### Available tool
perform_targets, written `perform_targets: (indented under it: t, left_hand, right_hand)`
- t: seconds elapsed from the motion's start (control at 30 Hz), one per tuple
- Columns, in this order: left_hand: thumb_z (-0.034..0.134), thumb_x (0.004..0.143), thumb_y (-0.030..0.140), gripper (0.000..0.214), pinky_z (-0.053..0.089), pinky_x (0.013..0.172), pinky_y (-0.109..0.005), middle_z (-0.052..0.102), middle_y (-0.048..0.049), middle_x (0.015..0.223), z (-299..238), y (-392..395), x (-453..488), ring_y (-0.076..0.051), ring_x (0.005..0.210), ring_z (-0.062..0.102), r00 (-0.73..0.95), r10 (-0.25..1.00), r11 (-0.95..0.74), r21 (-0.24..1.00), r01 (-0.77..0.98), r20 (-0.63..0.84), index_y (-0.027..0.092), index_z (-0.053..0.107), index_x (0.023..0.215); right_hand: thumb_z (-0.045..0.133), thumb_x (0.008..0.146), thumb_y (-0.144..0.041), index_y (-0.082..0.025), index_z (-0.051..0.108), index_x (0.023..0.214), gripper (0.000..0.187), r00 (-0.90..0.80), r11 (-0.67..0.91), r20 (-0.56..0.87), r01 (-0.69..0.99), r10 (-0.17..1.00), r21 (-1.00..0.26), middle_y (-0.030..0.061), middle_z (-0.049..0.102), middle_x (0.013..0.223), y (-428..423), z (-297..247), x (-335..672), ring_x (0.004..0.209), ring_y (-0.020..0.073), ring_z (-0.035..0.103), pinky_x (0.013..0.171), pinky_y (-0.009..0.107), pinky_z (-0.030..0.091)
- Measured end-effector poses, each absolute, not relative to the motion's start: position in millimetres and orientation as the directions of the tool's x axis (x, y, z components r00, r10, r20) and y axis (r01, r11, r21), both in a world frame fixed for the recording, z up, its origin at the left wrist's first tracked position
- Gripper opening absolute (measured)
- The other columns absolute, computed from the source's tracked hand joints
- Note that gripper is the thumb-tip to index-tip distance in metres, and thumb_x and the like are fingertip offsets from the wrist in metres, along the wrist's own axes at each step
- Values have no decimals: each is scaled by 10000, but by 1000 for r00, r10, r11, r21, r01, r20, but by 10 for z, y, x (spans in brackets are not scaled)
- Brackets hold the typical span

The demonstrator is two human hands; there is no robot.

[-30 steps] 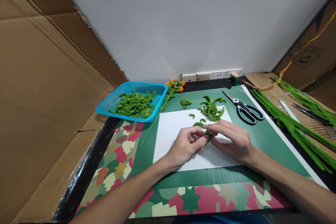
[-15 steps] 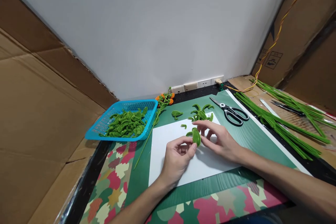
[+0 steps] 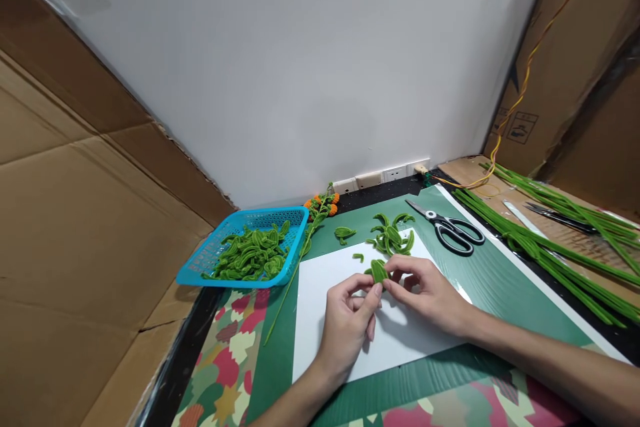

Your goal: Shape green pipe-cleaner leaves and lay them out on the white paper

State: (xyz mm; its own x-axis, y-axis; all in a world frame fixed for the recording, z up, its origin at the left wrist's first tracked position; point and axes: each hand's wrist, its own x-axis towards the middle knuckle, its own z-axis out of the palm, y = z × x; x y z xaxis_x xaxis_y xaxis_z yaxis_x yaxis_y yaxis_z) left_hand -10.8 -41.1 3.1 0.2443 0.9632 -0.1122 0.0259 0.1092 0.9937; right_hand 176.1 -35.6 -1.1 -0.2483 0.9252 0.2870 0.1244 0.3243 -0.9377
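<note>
Between both hands, above a white sheet [image 3: 320, 320], is a green pipe-cleaner leaf [image 3: 380, 271]. My left hand [image 3: 350, 323] pinches its lower left edge between thumb and fingers. From the other side my right hand [image 3: 425, 290] grips the leaf's right edge, thumb and fingertips closed on it. A small green pipe-cleaner piece [image 3: 359, 257] lies on the sheet just beyond. Farther back sits a pile of curled green leaves [image 3: 393, 237], with a single leaf [image 3: 344, 233] to its left.
A blue basket [image 3: 183, 273] heaped with green leaves [image 3: 250, 253] stands at the left. Beside it lies a stem with orange flowers [image 3: 320, 203]. Black-handled scissors [image 3: 453, 233] are at the back right, near bundled green stems [image 3: 535, 247]. Sockets [image 3: 395, 175] line the wall.
My right hand has come in from the right and its thumb and fingers have closed on the leaf. The camera view has shifted slightly, so everything sits lower and further right.
</note>
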Motion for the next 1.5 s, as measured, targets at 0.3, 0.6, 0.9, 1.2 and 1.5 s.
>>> perform_targets:
  t: [0.3, 0.6, 0.9, 1.2, 1.5]
  left_hand:
    - [762, 913, 522, 401, 266, 361, -147, 648, -9, 762, 0, -424, -111, -24, 372, 466, 243, 966, 70, 996, 62, -83, 131, 704, 980]
    - [739, 922, 563, 432, 238, 344, -149, 637, 8, 760, -12, -447, -98, -19, 350, 451, 273, 957, 102, 995, -12, -95, 146, 653, 996]
    - [721, 922, 579, 441, 207, 318, -144, 638, 8, 775, -28, -396, -98, -25, 341, 455, 250, 962, 121, 992, -40, -108, 155, 620, 988]
    - [854, 815, 540, 551, 400, 395, -148, 664, -14, 781, -14, -445, -112, -77, 510, 524, 319, 940, 124, 992, 23, -125, 154, 645, 1149]
    - [798, 881, 550, 484, 459, 410, -160, 668, -37, 643, -62, -389, -128, -108, 501, 585, 270, 959, 82, 996, 22, -84, 108, 682, 1041]
  right_hand:
    - [671, 900, -300, -181, 667, 772, 174, -194, 287, 259, 135, 946, -948, -20, 597, 658, -356, -4, 1743, 572, 117, 521, 521, 222, 411]
    - [817, 838, -493, -187, 643, 795, 355, -300, 16, 42, -88, 953, -996, -52, 503, 570, -309, -164, 1775, 490, 104, 411, 453, 224, 276]
    - [797, 871, -508, -195, 629, 823, 358, -286, -14, 38, -178, 957, -984, -82, 449, 501, -323, -242, 1713, 450, 94, 351, 453, 229, 226]
    - [714, 944, -575, -180, 665, 846, 410, -242, -16, 41, -231, 970, -973, -51, 518, 572, -294, -234, 1740, 433, 83, 412, 435, 224, 309]
    - [652, 1005, -524, -214, 656, 1153, 343, -247, 55, 103, -194, 964, -979, -15, 613, 799, -345, -179, 1663, 504, 86, 468, 445, 221, 326]
